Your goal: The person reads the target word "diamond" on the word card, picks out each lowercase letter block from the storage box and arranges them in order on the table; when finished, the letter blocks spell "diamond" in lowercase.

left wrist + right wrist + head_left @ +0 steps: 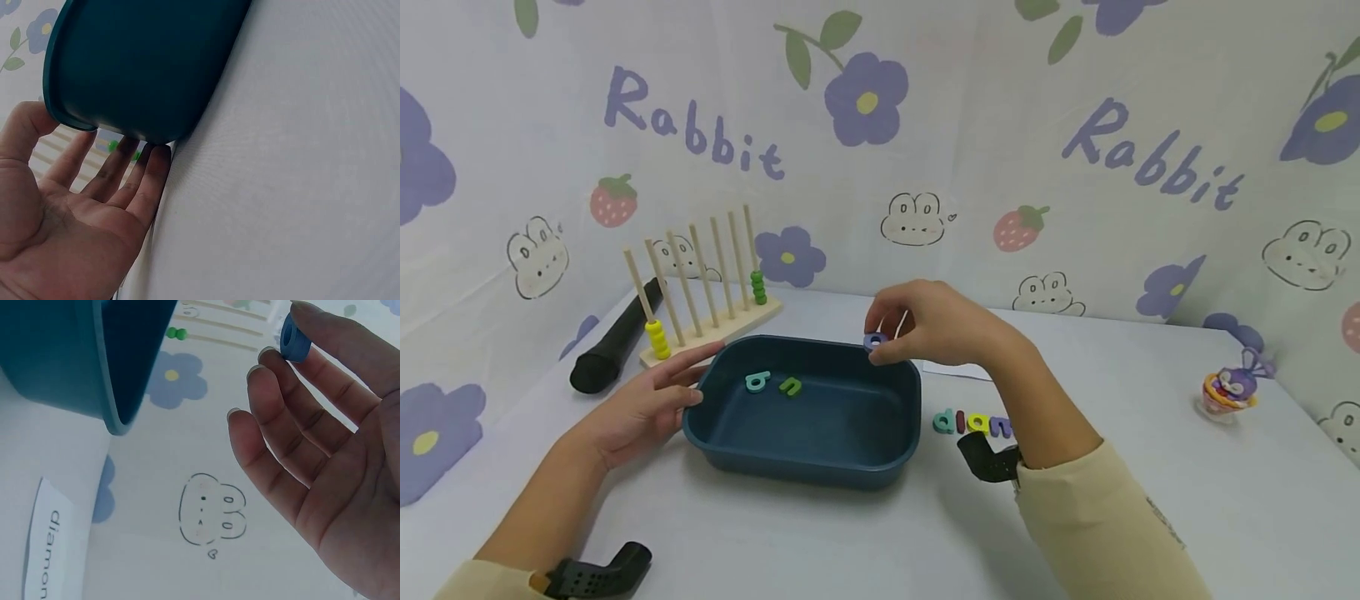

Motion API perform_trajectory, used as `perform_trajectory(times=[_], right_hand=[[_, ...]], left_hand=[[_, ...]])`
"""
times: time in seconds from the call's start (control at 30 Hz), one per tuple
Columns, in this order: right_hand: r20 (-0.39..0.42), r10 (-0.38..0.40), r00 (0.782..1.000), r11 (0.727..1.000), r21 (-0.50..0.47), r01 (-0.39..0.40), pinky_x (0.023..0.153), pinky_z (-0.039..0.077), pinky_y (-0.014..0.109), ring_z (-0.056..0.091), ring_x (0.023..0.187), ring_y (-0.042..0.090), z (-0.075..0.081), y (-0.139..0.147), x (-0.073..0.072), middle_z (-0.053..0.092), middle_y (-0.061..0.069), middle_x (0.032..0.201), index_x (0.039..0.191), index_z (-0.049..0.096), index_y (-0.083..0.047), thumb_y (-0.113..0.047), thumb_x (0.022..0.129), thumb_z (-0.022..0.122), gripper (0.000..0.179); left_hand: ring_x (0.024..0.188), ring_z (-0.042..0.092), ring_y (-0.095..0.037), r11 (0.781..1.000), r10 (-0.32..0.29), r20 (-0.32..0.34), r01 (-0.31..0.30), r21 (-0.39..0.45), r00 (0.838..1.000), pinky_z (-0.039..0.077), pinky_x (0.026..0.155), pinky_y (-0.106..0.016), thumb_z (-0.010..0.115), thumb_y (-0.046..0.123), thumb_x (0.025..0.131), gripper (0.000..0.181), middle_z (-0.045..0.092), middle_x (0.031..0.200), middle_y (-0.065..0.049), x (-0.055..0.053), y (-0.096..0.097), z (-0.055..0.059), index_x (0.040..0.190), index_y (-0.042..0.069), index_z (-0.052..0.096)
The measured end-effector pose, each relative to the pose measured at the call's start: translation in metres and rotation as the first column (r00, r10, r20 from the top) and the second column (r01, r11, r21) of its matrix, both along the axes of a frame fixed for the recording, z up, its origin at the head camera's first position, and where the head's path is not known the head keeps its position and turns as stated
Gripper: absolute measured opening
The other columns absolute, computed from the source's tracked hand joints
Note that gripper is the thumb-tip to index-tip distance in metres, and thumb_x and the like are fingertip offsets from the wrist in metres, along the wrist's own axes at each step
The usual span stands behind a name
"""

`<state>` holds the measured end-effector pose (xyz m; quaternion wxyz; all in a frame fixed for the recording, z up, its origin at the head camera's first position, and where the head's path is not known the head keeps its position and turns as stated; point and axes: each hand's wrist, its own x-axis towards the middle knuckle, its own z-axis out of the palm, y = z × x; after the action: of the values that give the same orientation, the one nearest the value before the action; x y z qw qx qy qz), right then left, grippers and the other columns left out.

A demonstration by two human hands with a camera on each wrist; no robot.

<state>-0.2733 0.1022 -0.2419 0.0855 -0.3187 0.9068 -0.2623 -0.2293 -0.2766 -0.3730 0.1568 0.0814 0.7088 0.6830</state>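
My right hand (936, 321) pinches a small purple-blue letter o (875, 341) between thumb and fingertips, above the far right rim of a dark teal basin (805, 479). In the right wrist view the letter o (295, 340) appears as a thick ring. My left hand (643, 408) touches the basin's left side from outside, its fingers fairly straight along the wall (144, 69). Inside the basin lie a light teal letter d (757, 382) and a green letter n (791, 387). Right of it, a row of colourful letters (977, 423) is partly hidden by my right wrist.
A paper card (50, 544) printed "diamon…" lies behind the letter row. At the back left stand a wooden peg rack (722, 325) with yellow and green beads and a black cylindrical object (617, 342). A purple-eared figurine in a cup (1228, 387) stands far right.
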Motion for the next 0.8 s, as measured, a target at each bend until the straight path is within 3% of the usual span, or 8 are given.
perform_trajectory(times=[0.4,0.8], right_hand=[[-0.017,-0.061,0.998,0.998,-0.022,0.06,0.081,0.058,0.036,0.068,0.096,0.02,0.003,0.026,0.009,0.071,0.001,0.1,0.11,0.073,-0.018,-0.024,0.088,0.081,0.024],[-0.056,-0.113,0.992,0.993,-0.023,0.112,0.077,0.056,0.034,0.067,0.093,0.02,0.006,0.057,0.019,0.071,0.002,0.098,0.112,0.072,-0.016,-0.024,0.088,0.08,0.026]], left_hand=[[0.158,0.012,-0.044,1.0,-0.001,-0.006,0.001,0.026,1.0,0.053,0.099,-0.022,0.056,0.012,0.101,0.071,0.006,0.174,-0.015,0.003,0.002,0.003,0.165,0.025,0.027],[0.158,0.012,-0.043,1.0,0.003,-0.011,-0.002,0.02,1.0,0.053,0.098,-0.021,0.055,0.011,0.101,0.071,0.007,0.174,-0.015,0.003,0.003,0.003,0.165,0.024,0.027]])
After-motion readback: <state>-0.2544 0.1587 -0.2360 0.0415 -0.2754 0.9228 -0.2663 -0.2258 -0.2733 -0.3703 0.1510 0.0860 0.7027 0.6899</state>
